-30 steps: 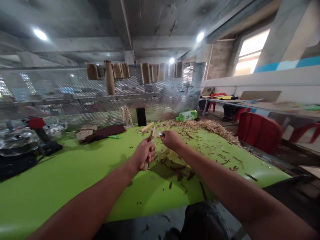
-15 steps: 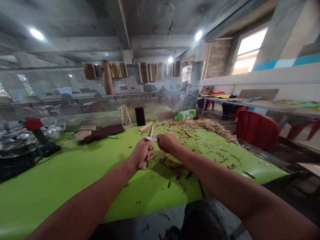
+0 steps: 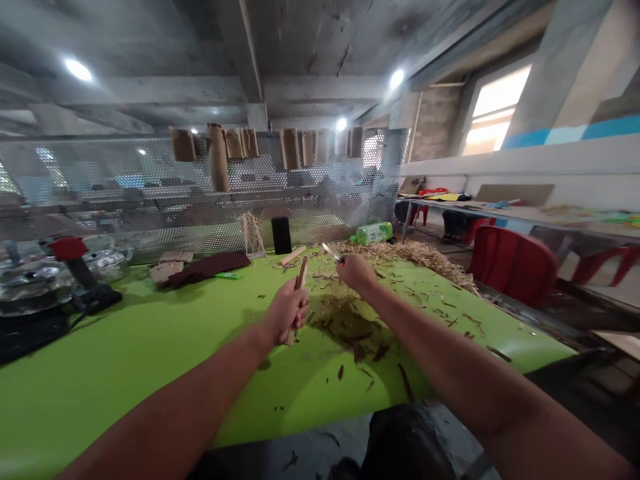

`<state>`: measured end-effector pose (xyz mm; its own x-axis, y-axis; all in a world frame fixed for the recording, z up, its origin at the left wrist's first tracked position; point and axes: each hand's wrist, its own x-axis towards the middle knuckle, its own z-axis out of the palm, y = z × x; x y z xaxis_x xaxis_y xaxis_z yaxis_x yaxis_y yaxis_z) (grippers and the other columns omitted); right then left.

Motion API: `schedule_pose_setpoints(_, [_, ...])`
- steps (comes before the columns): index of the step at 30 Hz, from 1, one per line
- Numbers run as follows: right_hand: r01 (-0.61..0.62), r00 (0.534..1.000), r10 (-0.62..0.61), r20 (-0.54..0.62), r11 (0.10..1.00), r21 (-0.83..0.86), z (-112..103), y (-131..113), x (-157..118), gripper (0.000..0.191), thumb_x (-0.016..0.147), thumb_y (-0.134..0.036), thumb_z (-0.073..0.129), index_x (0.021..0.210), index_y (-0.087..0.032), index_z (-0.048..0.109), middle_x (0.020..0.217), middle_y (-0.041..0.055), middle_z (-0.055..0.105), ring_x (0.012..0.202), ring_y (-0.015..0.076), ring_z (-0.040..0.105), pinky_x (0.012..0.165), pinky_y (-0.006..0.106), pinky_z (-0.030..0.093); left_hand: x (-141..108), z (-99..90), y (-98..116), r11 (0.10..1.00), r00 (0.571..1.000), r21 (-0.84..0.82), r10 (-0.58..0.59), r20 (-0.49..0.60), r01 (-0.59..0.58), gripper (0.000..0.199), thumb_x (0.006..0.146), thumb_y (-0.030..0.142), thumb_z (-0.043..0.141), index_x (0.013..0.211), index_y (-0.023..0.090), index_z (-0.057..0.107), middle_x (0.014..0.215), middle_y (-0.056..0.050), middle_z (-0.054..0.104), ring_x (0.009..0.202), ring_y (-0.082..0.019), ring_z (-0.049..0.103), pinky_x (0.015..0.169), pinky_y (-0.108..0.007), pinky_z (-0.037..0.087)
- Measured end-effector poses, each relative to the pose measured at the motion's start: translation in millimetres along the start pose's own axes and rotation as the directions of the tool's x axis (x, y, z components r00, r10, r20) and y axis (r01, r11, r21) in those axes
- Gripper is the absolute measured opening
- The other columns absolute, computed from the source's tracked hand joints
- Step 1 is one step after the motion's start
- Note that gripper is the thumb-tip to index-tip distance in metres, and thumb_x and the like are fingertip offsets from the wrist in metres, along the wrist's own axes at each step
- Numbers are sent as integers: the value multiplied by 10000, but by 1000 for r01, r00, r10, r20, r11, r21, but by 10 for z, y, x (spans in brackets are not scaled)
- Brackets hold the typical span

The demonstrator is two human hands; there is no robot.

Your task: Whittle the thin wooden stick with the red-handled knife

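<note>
My left hand [image 3: 287, 311] is wrapped round a narrow wooden strip [image 3: 303, 270], which slants upright above the green tabletop; its lower end shows beneath my fist. My right hand [image 3: 358, 273] is closed on a knife [image 3: 332, 252], its bright blade pointing up and to the left, apart from the wood. Most of the knife's handle is hidden in my fingers. Wood shavings [image 3: 350, 327] lie scattered on the table below and between my hands.
Along the table's back right edge runs a heap of shavings [image 3: 425, 257] beside a green bottle [image 3: 375, 233] lying on its side. A black phone [image 3: 281, 235] leans against the perforated metal screen [image 3: 320, 193]. A red-headed power tool [image 3: 75, 267] stands at left, near shiny metal pots [image 3: 30, 283].
My right hand has moved right and slightly up with the knife, so the blade has come away from the wooden strip. My left hand keeps its grip almost in place.
</note>
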<state>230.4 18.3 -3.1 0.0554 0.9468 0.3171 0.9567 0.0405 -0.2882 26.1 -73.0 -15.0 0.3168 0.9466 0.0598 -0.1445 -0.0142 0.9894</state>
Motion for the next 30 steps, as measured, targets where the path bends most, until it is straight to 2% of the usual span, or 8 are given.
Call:
schedule_pose_setpoints(6, [311, 946, -297, 130, 945, -101, 136, -486, -346, 354, 884, -293, 426, 1014, -213, 745, 966, 126, 744, 852, 215, 678, 717, 260, 437, 101, -26, -43, 1000, 996, 13, 25, -80, -24, 184, 767, 234, 584, 811, 225, 406, 548, 107, 404, 319, -29, 298, 314, -153, 243])
schedule_pose_setpoints(13, [332, 943, -321, 89, 929, -165, 115, -463, -374, 333, 890, -281, 431, 969, -187, 740, 907, 142, 743, 815, 226, 696, 680, 270, 464, 77, 3, -6, 981, 993, 191, 50, -105, -29, 106, 847, 275, 520, 863, 220, 431, 551, 99, 409, 342, -49, 311, 315, -165, 263])
schedule_pose_setpoints(18, [319, 948, -317, 38, 935, -157, 132, -413, -286, 345, 915, -318, 432, 994, -187, 740, 940, 154, 739, 863, 229, 694, 742, 280, 476, 39, 74, 57, 983, 994, 182, 19, -110, 1, 149, 863, 286, 524, 983, 213, 475, 559, 102, 384, 355, -54, 293, 329, -167, 246])
schedule_pose_setpoints(20, [256, 967, -253, 40, 959, -121, 101, -294, -176, 339, 921, -316, 435, 1006, -195, 740, 962, 147, 739, 881, 223, 693, 750, 273, 472, -48, 150, 54, 985, 995, 173, -7, -101, 25, 240, 862, 291, 539, 1081, 202, 502, 564, 93, 401, 368, -61, 302, 341, -174, 255])
schedule_pose_setpoints(22, [83, 994, -78, 71, 994, -74, 32, -74, -25, 326, 909, -280, 449, 1024, -187, 739, 993, 150, 736, 885, 223, 694, 729, 265, 469, -161, 242, 25, 984, 999, 178, -16, -41, 23, 349, 856, 307, 568, 1182, 192, 521, 588, 67, 454, 396, -70, 345, 360, -182, 283])
schedule_pose_setpoints(23, [-52, 991, 57, 118, 998, -46, -9, 59, 54, 321, 893, -256, 463, 1032, -174, 740, 1005, 156, 734, 883, 226, 697, 705, 258, 468, -211, 283, 6, 982, 1000, 188, -4, 10, 2, 391, 855, 317, 582, 1221, 190, 528, 611, 50, 487, 415, -74, 373, 370, -184, 300])
schedule_pose_setpoints(26, [-210, 974, 213, 81, 977, -44, -99, 379, 226, 376, 874, -198, 436, 1100, -101, 721, 1068, 217, 709, 937, 265, 690, 698, 276, 465, -257, 322, -31, 979, 994, 203, 8, 113, -31, 453, 874, 356, 570, 1289, 187, 504, 638, 43, 497, 415, -69, 360, 362, -186, 310])
schedule_pose_setpoints(30, [-156, 988, 156, 15, 987, 33, -46, 268, 180, 403, 861, -238, 440, 1135, -141, 720, 1046, 180, 725, 924, 256, 684, 717, 272, 449, -103, 155, -19, 986, 999, 160, 38, -3, -37, 421, 898, 361, 513, 1277, 194, 438, 606, 85, 428, 390, -61, 305, 333, -172, 307])
